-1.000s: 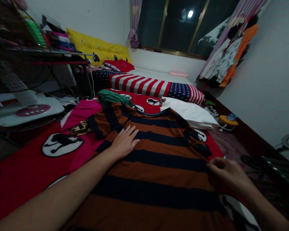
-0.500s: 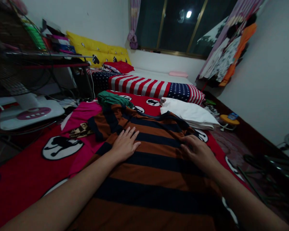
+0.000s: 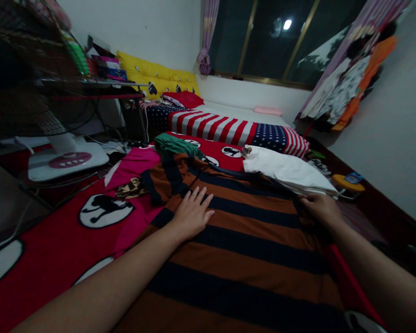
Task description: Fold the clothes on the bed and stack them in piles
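Now: striped shirt spread flat on the red blanket. Left hand palm down on its upper middle, fingers apart, fabric beneath them. Right hand at the shirt's right edge, fingers curled together on the cloth, just beside a white folded cloth.

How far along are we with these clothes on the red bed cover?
Done: one white folded cloth lies at the right. In hand: the brown-and-navy striped shirt lies spread flat, left hand pressed open on it, right hand at its right edge, grip unclear. Left: that shirt shows no fold yet, and a green garment and a pink garment lie loose next to it.
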A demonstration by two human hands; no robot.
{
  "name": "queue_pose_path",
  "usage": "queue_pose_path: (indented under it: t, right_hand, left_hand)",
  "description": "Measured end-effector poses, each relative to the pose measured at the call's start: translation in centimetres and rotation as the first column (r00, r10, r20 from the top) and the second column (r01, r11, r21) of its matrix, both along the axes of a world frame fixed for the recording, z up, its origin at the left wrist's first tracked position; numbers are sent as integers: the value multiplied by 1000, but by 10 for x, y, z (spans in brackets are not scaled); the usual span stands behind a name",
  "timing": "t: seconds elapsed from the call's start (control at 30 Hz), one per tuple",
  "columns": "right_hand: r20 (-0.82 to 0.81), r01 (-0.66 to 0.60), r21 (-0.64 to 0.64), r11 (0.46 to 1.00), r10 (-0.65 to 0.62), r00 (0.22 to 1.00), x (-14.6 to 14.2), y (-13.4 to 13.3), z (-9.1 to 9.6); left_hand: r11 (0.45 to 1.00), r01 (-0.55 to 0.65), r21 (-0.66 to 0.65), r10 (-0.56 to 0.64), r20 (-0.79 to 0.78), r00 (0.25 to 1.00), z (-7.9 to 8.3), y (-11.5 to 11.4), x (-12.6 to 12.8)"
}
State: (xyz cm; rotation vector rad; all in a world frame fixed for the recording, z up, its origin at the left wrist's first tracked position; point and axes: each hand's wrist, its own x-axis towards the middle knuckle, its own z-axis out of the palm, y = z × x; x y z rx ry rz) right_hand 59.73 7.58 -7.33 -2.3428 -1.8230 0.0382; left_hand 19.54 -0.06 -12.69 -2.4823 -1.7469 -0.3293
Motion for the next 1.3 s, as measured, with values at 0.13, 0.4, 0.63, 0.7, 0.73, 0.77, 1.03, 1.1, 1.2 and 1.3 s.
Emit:
queue_pose_path:
  t: [0.13,0.4,0.63,0.7,0.73,0.77,1.03,1.1,1.2,1.3]
  right_hand:
    - [123,63,116,991,-77,989,-27,-2,11]
    - [-36,-699,71,712,702,711,-150,-13,-31]
    - [-53,-546,152,824,559,828,-215,-33,-26]
    - [-105,-587,234,775,620,777,-228,-44,-32]
    - [-128,-587,267,764,632,764,-231,-49,-37]
    - [-150,-581,295,759,637,756,-232,-51,-42]
    - [-252,-554,360,751,650,717,-221,-49,-55]
    - [-256,-553,360,752,649,716,-222,-49,-54]
    - [-261,-549,360,754,647,717,-223,-50,-54]
    - [-263,-550,365,752,649,714,-222,-51,-54]
  left_hand:
    - [1000,0,3,0,3,1000,0,0,1]
    - [1000,6,-2,-6,18,1000,1,0,0]
    - [995,13,-103,-4,90,996,7,0,-1]
    - [986,33,-164,-13,123,992,11,2,-4]
    - [977,60,-204,-31,143,989,15,2,-8]
    - [963,103,-249,-62,166,984,20,3,-13]
    - [922,157,-355,12,430,903,90,12,-85]
    - [974,-172,-150,215,351,911,95,18,-107]
    - [919,-395,2,387,198,901,89,25,-132]
    - [919,-373,-125,386,107,916,78,30,-141]
